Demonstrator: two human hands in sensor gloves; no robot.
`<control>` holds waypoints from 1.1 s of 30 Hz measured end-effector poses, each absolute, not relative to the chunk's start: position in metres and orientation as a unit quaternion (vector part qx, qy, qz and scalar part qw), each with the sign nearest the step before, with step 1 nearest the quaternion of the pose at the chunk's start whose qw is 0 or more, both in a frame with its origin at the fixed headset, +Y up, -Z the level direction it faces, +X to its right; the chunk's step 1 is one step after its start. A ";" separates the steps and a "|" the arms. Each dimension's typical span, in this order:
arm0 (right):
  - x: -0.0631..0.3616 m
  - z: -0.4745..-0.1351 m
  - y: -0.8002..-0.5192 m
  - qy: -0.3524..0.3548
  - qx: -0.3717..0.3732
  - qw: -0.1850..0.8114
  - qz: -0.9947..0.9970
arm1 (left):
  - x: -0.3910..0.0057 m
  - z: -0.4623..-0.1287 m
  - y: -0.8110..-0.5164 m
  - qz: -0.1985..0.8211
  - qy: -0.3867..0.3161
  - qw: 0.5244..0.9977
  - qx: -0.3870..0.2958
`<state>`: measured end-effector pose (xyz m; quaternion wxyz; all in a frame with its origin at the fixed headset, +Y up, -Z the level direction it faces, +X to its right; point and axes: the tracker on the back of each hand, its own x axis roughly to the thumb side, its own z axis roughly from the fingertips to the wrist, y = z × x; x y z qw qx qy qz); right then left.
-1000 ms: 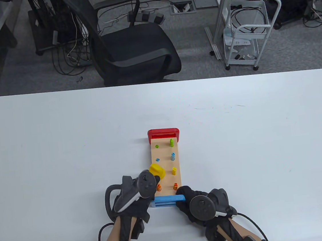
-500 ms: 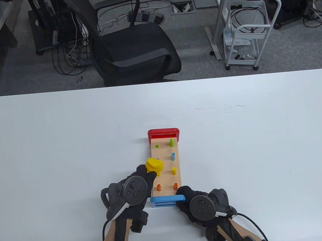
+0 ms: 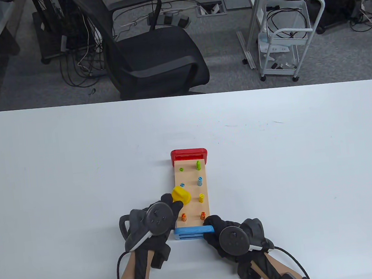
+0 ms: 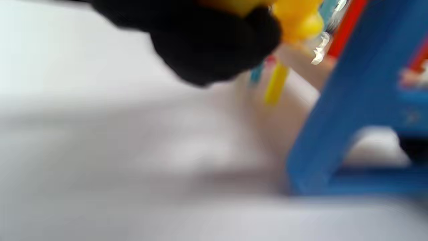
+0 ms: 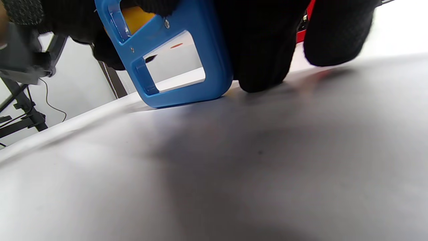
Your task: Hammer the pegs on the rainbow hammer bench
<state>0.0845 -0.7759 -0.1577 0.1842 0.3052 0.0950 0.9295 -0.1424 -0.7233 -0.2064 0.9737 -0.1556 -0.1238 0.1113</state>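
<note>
The hammer bench (image 3: 193, 208) is a wooden board with a red end (image 3: 188, 154) far from me and a blue end (image 3: 193, 232) near me. Coloured pegs stand in two columns; the right column's green (image 3: 198, 165), blue (image 3: 199, 181) and yellow (image 3: 201, 198) pegs stick up. My left hand (image 3: 162, 216) grips the yellow hammer (image 3: 181, 195), whose head is over the left column's yellow peg. In the blurred left wrist view the hammer (image 4: 294, 20) is at the top. My right hand (image 3: 222, 230) holds the blue end, whose frame fills the right wrist view (image 5: 187, 57).
The white table (image 3: 60, 179) spreads on all sides of the bench. A black office chair (image 3: 150, 53) stands behind the table's far edge, and a white wire cart (image 3: 282, 43) is on the floor at the back right.
The hammer rose from the board and swung toward the far end half a second ago, then came back down over the left yellow peg. The right hand has not moved.
</note>
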 end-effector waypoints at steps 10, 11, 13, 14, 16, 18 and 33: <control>0.085 -0.158 -0.776 0.095 0.306 0.184 0.929 | -0.143 -0.207 -0.725 0.051 -0.122 0.980 -0.151; 0.085 -0.157 -0.776 0.094 0.306 0.184 0.929 | -0.140 -0.204 -0.718 0.135 -0.100 0.984 -0.057; 0.085 -0.158 -0.776 0.097 0.306 0.184 0.929 | -0.145 -0.202 -0.708 0.150 -0.112 0.981 -0.057; 0.085 -0.158 -0.776 0.096 0.306 0.185 0.929 | -0.148 -0.198 -0.703 0.171 -0.100 0.979 -0.038; 0.085 -0.158 -0.776 0.095 0.306 0.184 0.929 | -0.151 -0.196 -0.694 0.186 -0.105 0.977 -0.018; 0.085 -0.158 -0.776 0.095 0.306 0.184 0.929 | -0.153 -0.195 -0.685 0.195 -0.123 0.973 -0.020; 0.084 -0.157 -0.776 0.092 0.301 0.178 0.932 | -0.160 -0.165 -0.683 0.192 -0.218 0.956 -0.049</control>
